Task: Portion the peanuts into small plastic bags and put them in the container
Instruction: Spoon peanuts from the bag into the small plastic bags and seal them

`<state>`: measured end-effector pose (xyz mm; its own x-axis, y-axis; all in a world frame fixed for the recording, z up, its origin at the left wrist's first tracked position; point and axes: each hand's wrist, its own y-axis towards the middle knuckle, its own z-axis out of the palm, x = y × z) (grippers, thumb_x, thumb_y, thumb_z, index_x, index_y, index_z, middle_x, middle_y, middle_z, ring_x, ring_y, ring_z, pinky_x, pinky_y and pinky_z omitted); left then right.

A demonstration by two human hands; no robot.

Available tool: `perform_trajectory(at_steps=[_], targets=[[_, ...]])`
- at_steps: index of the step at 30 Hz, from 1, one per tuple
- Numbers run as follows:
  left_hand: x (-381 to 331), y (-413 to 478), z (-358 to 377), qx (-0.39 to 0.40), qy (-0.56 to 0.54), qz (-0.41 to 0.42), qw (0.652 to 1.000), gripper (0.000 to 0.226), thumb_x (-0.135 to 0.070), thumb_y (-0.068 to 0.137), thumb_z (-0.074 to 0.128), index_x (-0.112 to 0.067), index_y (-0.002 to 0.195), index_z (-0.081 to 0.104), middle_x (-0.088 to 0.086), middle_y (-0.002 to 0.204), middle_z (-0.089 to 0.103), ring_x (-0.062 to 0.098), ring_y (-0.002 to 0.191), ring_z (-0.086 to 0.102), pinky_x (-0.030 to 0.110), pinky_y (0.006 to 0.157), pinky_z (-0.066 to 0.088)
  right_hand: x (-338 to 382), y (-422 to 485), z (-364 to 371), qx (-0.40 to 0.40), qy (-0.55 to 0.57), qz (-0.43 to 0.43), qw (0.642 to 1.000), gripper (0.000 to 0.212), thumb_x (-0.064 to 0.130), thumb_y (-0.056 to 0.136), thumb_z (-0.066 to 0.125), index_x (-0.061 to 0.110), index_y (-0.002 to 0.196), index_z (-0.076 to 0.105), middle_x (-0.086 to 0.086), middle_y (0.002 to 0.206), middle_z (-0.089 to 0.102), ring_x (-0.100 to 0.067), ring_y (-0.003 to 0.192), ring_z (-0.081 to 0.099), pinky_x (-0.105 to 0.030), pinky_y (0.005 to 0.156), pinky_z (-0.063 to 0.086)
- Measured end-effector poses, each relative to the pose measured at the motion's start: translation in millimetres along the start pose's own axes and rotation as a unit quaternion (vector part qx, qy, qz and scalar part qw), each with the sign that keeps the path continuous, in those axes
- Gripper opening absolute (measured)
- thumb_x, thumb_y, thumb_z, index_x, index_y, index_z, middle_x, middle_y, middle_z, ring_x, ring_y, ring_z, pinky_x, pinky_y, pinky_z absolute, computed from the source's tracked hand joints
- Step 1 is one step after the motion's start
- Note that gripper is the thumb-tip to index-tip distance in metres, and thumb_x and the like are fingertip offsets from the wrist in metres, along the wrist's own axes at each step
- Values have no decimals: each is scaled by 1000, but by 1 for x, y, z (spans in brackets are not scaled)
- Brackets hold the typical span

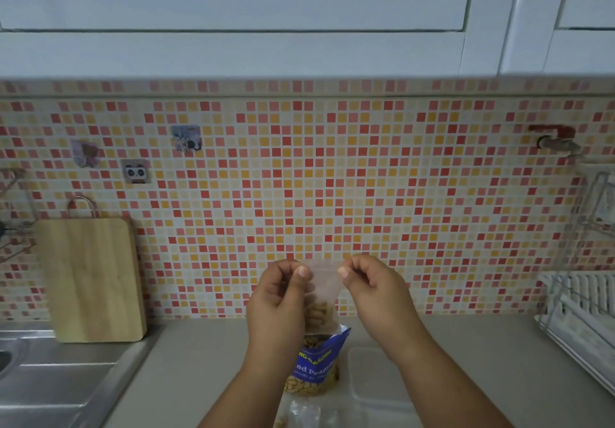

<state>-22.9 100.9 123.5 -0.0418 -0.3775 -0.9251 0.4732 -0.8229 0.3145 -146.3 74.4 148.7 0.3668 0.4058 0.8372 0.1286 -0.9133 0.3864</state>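
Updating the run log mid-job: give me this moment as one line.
left hand: pinches small bag top | right hand: same | small bag: holds peanuts, above open peanut packet | container: on counter beside packet

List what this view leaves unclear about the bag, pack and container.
Head view only.
- Small bag: sealed or open unclear; left hand and right hand pinch its top corners, and the film is blurred.
- Peanut pack: start of the label hidden by the left wrist.
- Container: contents unclear; see-through walls, right forearm crosses it.
- Loose plastic: cut off by the bottom edge.
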Motion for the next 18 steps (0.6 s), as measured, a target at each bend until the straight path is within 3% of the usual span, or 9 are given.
perform_trajectory(at_steps=[4,6,9,11,14,16,18], targets=[[5,1,2,3,3,4,1000,12,-18,91,56,-15,82,63,-6,69,67,4,65,64,27,66,58,-8,-6,14,15,162,91,982,19,30,94,52,17,91,66,2,87,70,-11,79,67,-18,63,50],[7,0,2,17,-5,1,1000,11,-18,91,56,-17,82,63,-7,71,69,6,67,66,24,65,57,-9,-9,16,35,209,109,971,22,27,94,52,14,93,69,0,88,73,-7,77,70,-16,60,52],[16,-5,-2,63,-26,-14,998,10,-21,89,58,-13,89,64,-4,75,68,11,70,66,25,66,57,-22,-7,17,46,242,141,959,25,23,96,49,10,94,70,-5,90,74,-16,84,70,-25,68,55],[32,-7,-12,75,-19,-31,996,16,-24,89,56,-11,94,63,-2,78,68,11,71,64,25,67,56,-42,-7,18,62,246,182,950,26,20,97,48,7,88,68,-4,82,72,-16,76,67,-25,66,52],[71,-10,-35,28,38,-93,995,13,-25,91,55,-13,91,63,6,80,68,15,74,63,33,74,54,-93,-23,23,121,207,269,933,28,15,96,49,12,72,64,3,55,63,-10,51,54,-22,52,40],[100,-16,-50,12,100,-157,983,13,-23,91,56,-14,86,63,15,78,65,21,70,59,40,74,53,-141,-43,30,170,127,322,923,33,17,92,55,12,61,63,1,48,57,-12,41,46,-19,44,33],[128,-24,-61,17,148,-218,964,12,-21,88,59,-13,79,64,9,69,62,19,61,54,39,69,52,-185,-63,38,209,26,359,909,37,22,86,59,11,51,62,-1,47,54,-14,41,44,-21,46,30]])
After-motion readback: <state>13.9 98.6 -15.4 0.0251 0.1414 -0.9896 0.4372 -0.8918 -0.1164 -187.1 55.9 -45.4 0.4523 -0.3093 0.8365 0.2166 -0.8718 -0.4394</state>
